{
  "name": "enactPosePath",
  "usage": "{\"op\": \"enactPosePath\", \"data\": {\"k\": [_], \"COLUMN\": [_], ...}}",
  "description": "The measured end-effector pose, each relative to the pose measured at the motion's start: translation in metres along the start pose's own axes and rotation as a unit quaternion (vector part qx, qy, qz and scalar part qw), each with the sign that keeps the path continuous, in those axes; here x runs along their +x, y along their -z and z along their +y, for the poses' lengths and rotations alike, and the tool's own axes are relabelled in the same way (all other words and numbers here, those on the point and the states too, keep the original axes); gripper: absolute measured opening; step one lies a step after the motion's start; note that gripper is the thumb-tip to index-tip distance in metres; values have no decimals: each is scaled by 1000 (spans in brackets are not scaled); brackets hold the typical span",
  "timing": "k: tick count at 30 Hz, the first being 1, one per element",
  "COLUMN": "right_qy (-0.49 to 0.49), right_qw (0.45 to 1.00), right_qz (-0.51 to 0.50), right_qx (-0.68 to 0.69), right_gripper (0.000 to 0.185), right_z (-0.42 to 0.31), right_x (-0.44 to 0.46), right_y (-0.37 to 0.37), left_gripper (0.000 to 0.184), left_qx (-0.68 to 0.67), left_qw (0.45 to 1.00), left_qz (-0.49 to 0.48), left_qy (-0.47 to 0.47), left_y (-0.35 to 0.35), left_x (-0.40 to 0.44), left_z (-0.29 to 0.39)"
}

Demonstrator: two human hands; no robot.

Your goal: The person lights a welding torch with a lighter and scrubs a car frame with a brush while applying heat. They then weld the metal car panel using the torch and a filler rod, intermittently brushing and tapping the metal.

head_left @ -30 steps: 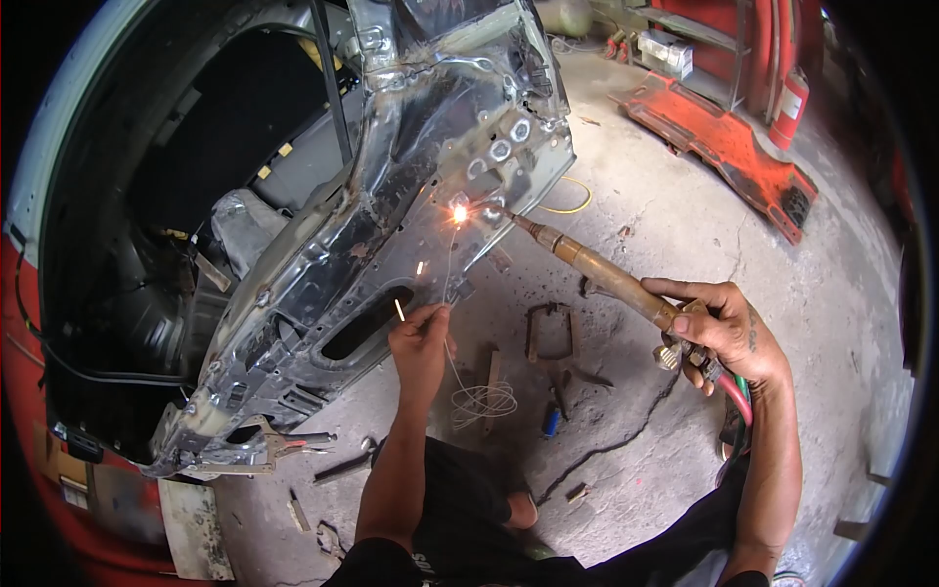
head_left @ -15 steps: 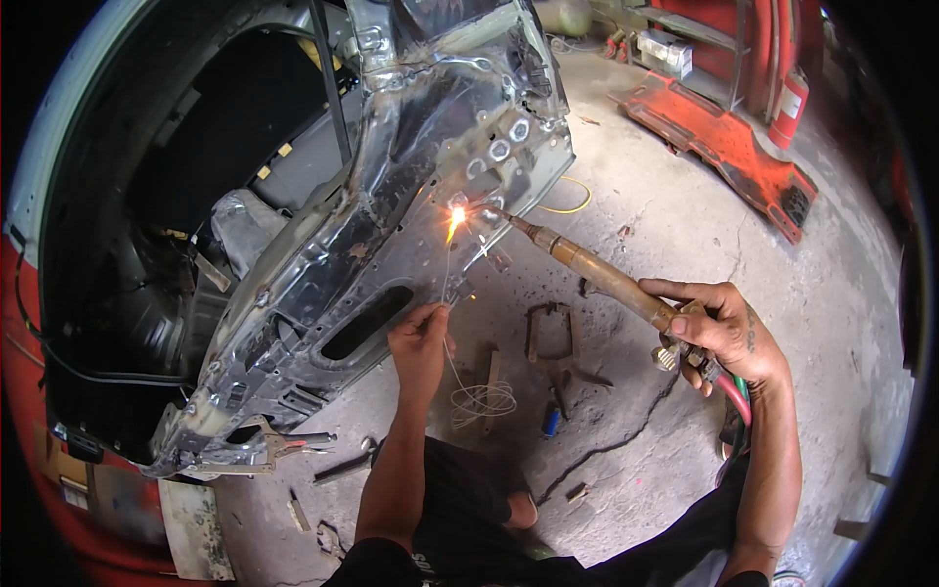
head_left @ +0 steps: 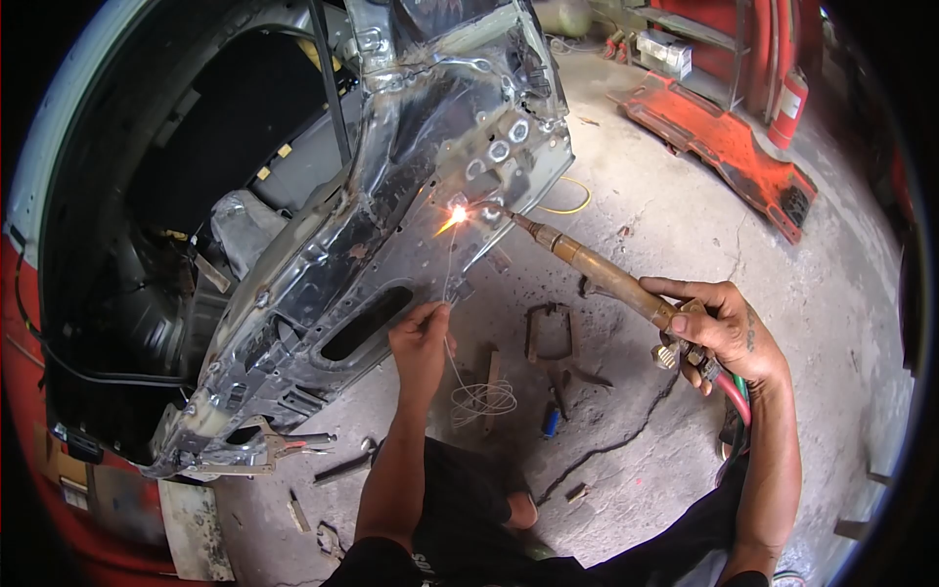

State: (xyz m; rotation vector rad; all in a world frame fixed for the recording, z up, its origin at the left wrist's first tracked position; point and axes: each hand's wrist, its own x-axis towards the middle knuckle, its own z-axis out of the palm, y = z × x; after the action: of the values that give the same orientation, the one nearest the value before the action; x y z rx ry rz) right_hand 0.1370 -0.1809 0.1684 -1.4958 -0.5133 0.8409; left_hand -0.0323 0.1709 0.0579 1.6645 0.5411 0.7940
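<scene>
My right hand [head_left: 719,328] is closed around the valve end of a brass welding torch [head_left: 602,274], with red and green hoses running down from it. The torch's thin tip reaches left to a bright flame [head_left: 457,214] on the bare metal car body panel [head_left: 391,245]. Pinched in my left hand [head_left: 421,333] is a thin welding wire [head_left: 450,279], its upper end at the glow. Below that hand the wire hangs down into a loose coil [head_left: 483,399]. Round weld marks [head_left: 499,151] show on the panel above the flame.
Locking pliers [head_left: 289,445] are at the lower edge of the car body. On the concrete floor lie a metal frame piece [head_left: 553,333], a blue cylinder [head_left: 551,422] and scraps. An orange panel [head_left: 719,147] and a fire extinguisher [head_left: 787,110] are at the upper right.
The flame's orange tail has swung further left, and the sparks beneath it are gone. Both hands, the torch and the wire stay in nearly the same place.
</scene>
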Motion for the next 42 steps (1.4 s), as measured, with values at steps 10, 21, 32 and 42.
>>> {"op": "enactPosePath", "data": {"k": [10, 21, 32, 42], "right_qy": [1, -2, -4, -3], "right_qw": [1000, 1000, 1000, 1000], "right_qz": [-6, -2, -2, -3], "right_qx": [-2, -5, -3, 2], "right_gripper": [57, 57, 57, 58], "right_z": [3, 3, 3, 3], "right_x": [2, 2, 2, 2], "right_y": [2, 2, 1, 1], "left_gripper": [15, 16, 16, 17], "left_qx": [0, 9, 4, 7], "left_qw": [1000, 1000, 1000, 1000], "left_qz": [0, 0, 0, -2], "left_qy": [0, 0, 3, -1], "left_y": [0, 0, -2, -1], "left_x": [1, 1, 2, 2], "left_z": [-2, -1, 0, -3]}}
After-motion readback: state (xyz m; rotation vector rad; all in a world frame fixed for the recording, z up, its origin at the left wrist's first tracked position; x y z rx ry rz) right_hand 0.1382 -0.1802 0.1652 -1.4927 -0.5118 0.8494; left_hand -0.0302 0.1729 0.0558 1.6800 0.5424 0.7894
